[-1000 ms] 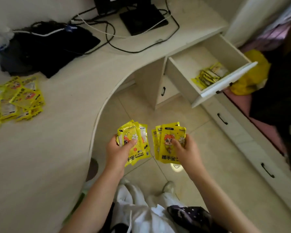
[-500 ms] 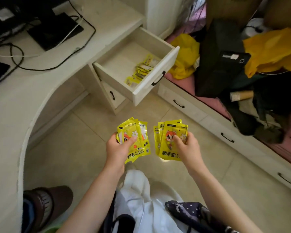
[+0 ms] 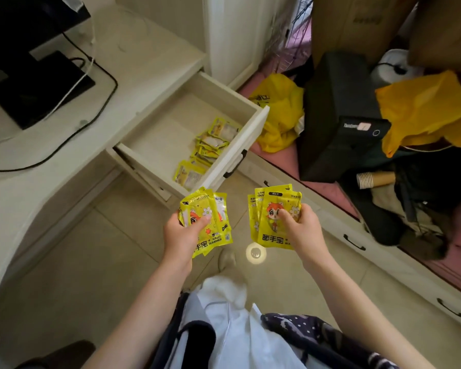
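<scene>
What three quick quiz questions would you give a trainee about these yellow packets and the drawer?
1. True or false: the drawer stands open.
2. What do the left hand and the right hand each grip? A. paper cups B. yellow hand warmer packets C. cables
3. Fill in: loose packets lie inside the ___.
Key: 1 true; 2 B; 3 drawer.

Seen from above, the left hand (image 3: 180, 234) and right hand (image 3: 302, 227) each grip a fan of yellow hand-warmer packets (image 3: 210, 222) over a tiled floor (image 3: 91, 262). Just beyond them, an open drawer (image 3: 234, 153) under the desk (image 3: 149, 57) holds more packets (image 3: 210, 145).
</scene>
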The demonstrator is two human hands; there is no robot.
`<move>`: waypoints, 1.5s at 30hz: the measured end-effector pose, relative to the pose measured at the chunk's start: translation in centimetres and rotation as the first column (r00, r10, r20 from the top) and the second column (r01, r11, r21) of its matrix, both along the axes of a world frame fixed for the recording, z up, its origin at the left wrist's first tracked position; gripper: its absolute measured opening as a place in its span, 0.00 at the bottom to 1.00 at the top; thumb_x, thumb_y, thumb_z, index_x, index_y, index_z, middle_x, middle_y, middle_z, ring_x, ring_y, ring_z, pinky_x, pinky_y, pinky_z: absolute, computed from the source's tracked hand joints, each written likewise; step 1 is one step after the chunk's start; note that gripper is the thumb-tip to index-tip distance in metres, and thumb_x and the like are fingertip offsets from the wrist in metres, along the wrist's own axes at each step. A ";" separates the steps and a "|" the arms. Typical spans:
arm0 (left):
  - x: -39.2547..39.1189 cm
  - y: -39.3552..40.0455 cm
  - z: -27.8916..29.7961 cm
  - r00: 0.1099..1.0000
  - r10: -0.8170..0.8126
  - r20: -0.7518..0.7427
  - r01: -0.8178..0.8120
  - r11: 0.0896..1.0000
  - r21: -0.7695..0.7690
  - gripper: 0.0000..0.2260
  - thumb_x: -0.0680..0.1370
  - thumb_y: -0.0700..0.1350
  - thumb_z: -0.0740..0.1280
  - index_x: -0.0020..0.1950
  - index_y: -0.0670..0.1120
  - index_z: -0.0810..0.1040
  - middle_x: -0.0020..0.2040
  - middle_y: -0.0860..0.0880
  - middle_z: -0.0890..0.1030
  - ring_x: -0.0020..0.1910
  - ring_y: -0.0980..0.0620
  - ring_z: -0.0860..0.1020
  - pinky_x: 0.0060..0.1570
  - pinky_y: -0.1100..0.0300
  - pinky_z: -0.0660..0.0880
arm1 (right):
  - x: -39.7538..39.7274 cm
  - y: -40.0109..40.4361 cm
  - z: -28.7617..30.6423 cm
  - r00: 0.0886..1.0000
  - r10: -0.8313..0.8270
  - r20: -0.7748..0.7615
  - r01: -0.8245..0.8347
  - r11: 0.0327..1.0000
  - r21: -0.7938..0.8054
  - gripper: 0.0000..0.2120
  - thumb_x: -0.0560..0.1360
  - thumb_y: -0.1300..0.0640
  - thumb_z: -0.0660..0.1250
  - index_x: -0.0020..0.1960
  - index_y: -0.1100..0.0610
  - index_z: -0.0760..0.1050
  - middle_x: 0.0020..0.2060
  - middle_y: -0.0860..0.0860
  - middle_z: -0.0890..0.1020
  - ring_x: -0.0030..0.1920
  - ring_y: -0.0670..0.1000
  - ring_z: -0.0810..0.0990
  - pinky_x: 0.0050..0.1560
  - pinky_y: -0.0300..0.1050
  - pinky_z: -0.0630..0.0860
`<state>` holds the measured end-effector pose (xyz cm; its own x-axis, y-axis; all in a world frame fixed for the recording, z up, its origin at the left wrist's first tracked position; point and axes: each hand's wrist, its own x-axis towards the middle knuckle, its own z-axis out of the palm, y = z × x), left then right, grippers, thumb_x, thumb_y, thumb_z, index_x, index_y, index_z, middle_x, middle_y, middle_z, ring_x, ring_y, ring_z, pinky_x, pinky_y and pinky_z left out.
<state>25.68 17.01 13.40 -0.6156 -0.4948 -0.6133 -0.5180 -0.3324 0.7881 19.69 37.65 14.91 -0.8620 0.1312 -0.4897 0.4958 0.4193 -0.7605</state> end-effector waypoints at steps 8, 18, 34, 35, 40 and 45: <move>-9.7 -3.6 -0.8 1.000 0.017 0.007 -0.017 1.000 0.007 0.14 0.71 0.39 0.75 0.55 0.45 0.79 0.48 0.47 0.85 0.46 0.47 0.84 0.39 0.55 0.80 | -10.7 -3.9 0.1 0.999 0.050 -0.002 -0.050 0.999 0.009 0.08 0.77 0.52 0.64 0.55 0.53 0.73 0.51 0.51 0.81 0.52 0.52 0.81 0.56 0.57 0.78; -18.5 -5.2 -2.9 0.988 0.154 0.031 -0.155 0.988 0.017 0.10 0.72 0.37 0.73 0.50 0.47 0.80 0.44 0.48 0.85 0.41 0.48 0.84 0.37 0.55 0.80 | -21.8 -7.1 -1.3 0.984 0.175 0.017 -0.176 0.984 0.043 0.10 0.77 0.51 0.64 0.57 0.53 0.73 0.52 0.51 0.81 0.54 0.53 0.80 0.57 0.58 0.77; -27.4 -5.4 -10.5 0.728 0.560 0.395 -0.583 0.809 -0.072 0.11 0.65 0.45 0.76 0.44 0.47 0.78 0.43 0.45 0.83 0.42 0.44 0.82 0.48 0.44 0.80 | -39.4 -15.0 -7.0 0.729 0.664 0.166 -0.679 0.731 0.061 0.09 0.78 0.54 0.64 0.55 0.57 0.72 0.49 0.53 0.81 0.50 0.54 0.81 0.49 0.50 0.79; -27.8 -5.4 -10.9 0.717 0.570 0.401 -0.596 0.800 -0.071 0.10 0.67 0.42 0.75 0.45 0.47 0.77 0.44 0.45 0.82 0.41 0.45 0.81 0.47 0.48 0.79 | -40.0 -15.6 -7.7 0.712 0.679 0.180 -0.697 0.714 0.068 0.09 0.78 0.53 0.63 0.55 0.57 0.72 0.48 0.52 0.81 0.50 0.54 0.80 0.48 0.49 0.78; -28.3 -6.1 -15.2 0.683 0.602 0.413 -0.651 0.759 -0.029 0.18 0.64 0.45 0.76 0.51 0.47 0.78 0.47 0.43 0.84 0.44 0.42 0.83 0.48 0.39 0.79 | -41.9 -18.7 -10.9 0.633 0.727 0.266 -0.765 0.641 0.065 0.11 0.78 0.50 0.64 0.57 0.54 0.72 0.48 0.50 0.80 0.41 0.45 0.77 0.34 0.37 0.70; -26.8 -7.2 -21.9 0.668 0.552 0.499 -0.626 0.780 -0.026 0.29 0.55 0.56 0.77 0.52 0.48 0.78 0.48 0.44 0.84 0.44 0.42 0.83 0.47 0.38 0.80 | -42.8 -21.3 -13.4 0.607 0.731 0.312 -0.774 0.633 0.020 0.22 0.75 0.43 0.66 0.65 0.52 0.71 0.55 0.49 0.81 0.48 0.47 0.81 0.48 0.43 0.78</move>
<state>-1.12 9.79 -8.45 0.1457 -0.5451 -0.8256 -0.4558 -0.7777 0.4330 -23.07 16.31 1.48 -0.5350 -0.4231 -0.7313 0.1156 0.8208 -0.5595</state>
